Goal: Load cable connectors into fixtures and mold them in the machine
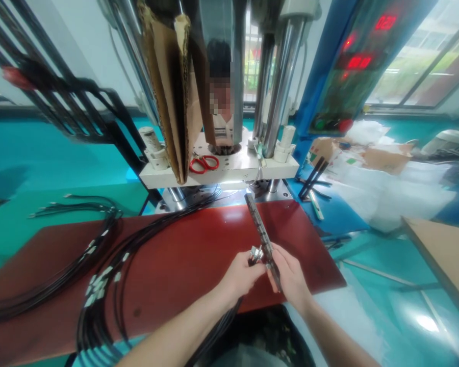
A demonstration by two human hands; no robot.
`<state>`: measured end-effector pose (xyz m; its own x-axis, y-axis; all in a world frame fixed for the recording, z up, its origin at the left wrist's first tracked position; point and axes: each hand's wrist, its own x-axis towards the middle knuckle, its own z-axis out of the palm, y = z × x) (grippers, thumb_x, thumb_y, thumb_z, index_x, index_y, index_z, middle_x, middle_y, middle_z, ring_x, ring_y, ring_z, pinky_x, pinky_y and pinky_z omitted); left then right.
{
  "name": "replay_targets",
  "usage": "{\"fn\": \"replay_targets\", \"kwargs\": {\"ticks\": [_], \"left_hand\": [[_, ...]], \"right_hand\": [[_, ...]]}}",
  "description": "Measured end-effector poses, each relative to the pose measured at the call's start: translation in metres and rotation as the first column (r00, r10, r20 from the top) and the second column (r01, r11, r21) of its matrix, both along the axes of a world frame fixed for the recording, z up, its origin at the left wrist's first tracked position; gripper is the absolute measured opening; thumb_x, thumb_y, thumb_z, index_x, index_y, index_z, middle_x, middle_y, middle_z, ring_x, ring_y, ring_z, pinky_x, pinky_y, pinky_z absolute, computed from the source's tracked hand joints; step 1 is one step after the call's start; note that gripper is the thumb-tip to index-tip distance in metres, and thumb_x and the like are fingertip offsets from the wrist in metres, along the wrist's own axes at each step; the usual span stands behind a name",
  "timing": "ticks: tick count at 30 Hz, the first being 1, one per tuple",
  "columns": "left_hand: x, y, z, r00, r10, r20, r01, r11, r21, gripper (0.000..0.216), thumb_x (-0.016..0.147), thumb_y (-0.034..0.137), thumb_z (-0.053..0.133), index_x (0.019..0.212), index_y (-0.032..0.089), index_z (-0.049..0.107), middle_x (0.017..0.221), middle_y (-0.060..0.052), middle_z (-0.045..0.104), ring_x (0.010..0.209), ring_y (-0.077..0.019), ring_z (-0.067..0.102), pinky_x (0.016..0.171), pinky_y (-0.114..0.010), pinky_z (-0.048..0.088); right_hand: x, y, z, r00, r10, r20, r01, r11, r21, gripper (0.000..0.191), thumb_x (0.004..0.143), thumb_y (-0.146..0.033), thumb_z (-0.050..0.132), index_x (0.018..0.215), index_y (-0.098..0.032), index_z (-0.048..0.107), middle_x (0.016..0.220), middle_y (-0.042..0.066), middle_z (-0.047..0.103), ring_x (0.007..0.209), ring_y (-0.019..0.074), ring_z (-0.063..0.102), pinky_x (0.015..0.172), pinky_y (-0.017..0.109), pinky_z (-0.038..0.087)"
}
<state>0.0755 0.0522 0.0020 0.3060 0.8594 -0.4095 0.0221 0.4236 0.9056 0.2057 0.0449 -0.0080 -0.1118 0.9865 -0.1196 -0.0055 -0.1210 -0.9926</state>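
My left hand [240, 276] is closed around black cables, with their silvery connector ends [256, 253] sticking up between the fingers. More of this cable bundle [222, 326] trails down below my left wrist. A long, narrow metal bar [257, 219] with notches along it is gripped by my right hand [290, 275] near its lower end. The bar points away from me toward the press. The connectors sit close to the bar's left side; I cannot tell if they touch it. Both hands are above the reddish-brown board [199, 255].
Black cables with white tags [99, 283] lie over the board's left part. Ahead stands a press with a white plate [237, 171], bearing red-handled scissors [204, 164] and cardboard [176, 102]. A control box [352, 66] shows red digits. White bags [401, 193] lie right.
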Motion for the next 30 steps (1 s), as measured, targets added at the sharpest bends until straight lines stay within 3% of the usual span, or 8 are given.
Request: {"fn": "replay_targets", "kwargs": {"ticks": [4, 9, 13, 17, 20, 25, 30], "left_hand": [[0.002, -0.002, -0.001, 1.000, -0.014, 0.025, 0.011, 0.992, 0.123, 0.011, 0.069, 0.020, 0.046, 0.062, 0.016, 0.053, 0.039, 0.008, 0.035, 0.032, -0.0040, 0.023, 0.038, -0.020, 0.024], [0.003, -0.003, -0.002, 0.999, 0.039, 0.016, -0.041, 0.970, 0.241, 0.014, 0.068, 0.018, 0.048, 0.055, 0.015, 0.050, 0.044, 0.005, 0.043, 0.043, -0.0067, 0.037, 0.050, -0.020, 0.034], [-0.005, -0.003, -0.005, 0.999, 0.030, 0.037, -0.034, 0.992, 0.120, 0.017, 0.070, 0.030, 0.054, 0.065, 0.014, 0.052, 0.055, 0.002, 0.050, 0.046, -0.0082, 0.043, 0.044, -0.020, 0.033], [-0.021, 0.000, -0.001, 0.973, 0.124, 0.197, -0.144, 0.985, 0.093, 0.025, 0.072, 0.038, 0.057, 0.076, 0.014, 0.052, 0.056, 0.004, 0.046, 0.045, -0.0053, 0.039, 0.043, -0.019, 0.031], [-0.027, 0.002, 0.001, 0.952, 0.056, 0.300, -0.079, 0.995, 0.064, 0.026, 0.072, 0.039, 0.058, 0.081, 0.015, 0.050, 0.054, 0.006, 0.043, 0.043, -0.0041, 0.035, 0.042, -0.018, 0.028], [-0.017, 0.004, -0.007, 0.974, 0.102, 0.203, -0.104, 0.995, 0.000, 0.026, 0.076, 0.044, 0.050, 0.075, 0.019, 0.042, 0.045, 0.009, 0.039, 0.034, -0.0035, 0.025, 0.035, -0.017, 0.017], [-0.006, 0.003, -0.002, 0.994, 0.049, 0.097, -0.053, 0.998, 0.040, 0.020, 0.068, 0.028, 0.057, 0.061, 0.018, 0.041, 0.037, 0.010, 0.034, 0.032, -0.0025, 0.024, 0.034, -0.016, 0.018]], "right_hand": [[-0.001, -0.001, 0.001, 0.998, -0.009, 0.059, 0.010, 1.000, -0.002, 0.042, 0.087, -0.044, 0.038, 0.111, -0.013, 0.052, 0.044, -0.007, 0.044, 0.032, 0.0077, 0.037, 0.033, 0.019, 0.028], [-0.005, -0.002, -0.001, 0.978, 0.004, 0.206, -0.020, 0.997, 0.078, 0.042, 0.087, -0.043, 0.037, 0.115, -0.014, 0.051, 0.046, -0.006, 0.043, 0.036, 0.0075, 0.036, 0.038, 0.020, 0.032], [-0.004, -0.001, -0.004, 0.989, -0.002, 0.147, -0.009, 0.998, 0.069, 0.041, 0.087, -0.043, 0.038, 0.114, -0.014, 0.050, 0.048, -0.006, 0.045, 0.034, 0.0068, 0.037, 0.036, 0.019, 0.032], [-0.001, 0.000, -0.006, 0.998, -0.055, -0.002, 0.055, 0.998, 0.004, 0.044, 0.085, -0.045, 0.043, 0.120, -0.018, 0.045, 0.050, -0.006, 0.049, 0.032, 0.0073, 0.040, 0.030, 0.018, 0.030], [0.001, 0.000, -0.007, 0.998, -0.059, -0.032, 0.058, 0.998, -0.004, 0.045, 0.084, -0.045, 0.045, 0.120, -0.018, 0.046, 0.051, -0.005, 0.052, 0.032, 0.0069, 0.041, 0.030, 0.017, 0.031], [0.002, 0.000, -0.007, 1.000, -0.021, -0.007, 0.020, 1.000, -0.022, 0.045, 0.083, -0.044, 0.047, 0.119, -0.017, 0.048, 0.052, -0.004, 0.054, 0.032, 0.0062, 0.041, 0.030, 0.017, 0.032], [0.003, -0.001, -0.006, 1.000, -0.011, -0.001, 0.011, 0.999, -0.041, 0.049, 0.082, -0.045, 0.048, 0.122, -0.016, 0.047, 0.048, -0.005, 0.050, 0.032, 0.0066, 0.040, 0.030, 0.017, 0.032]]}}
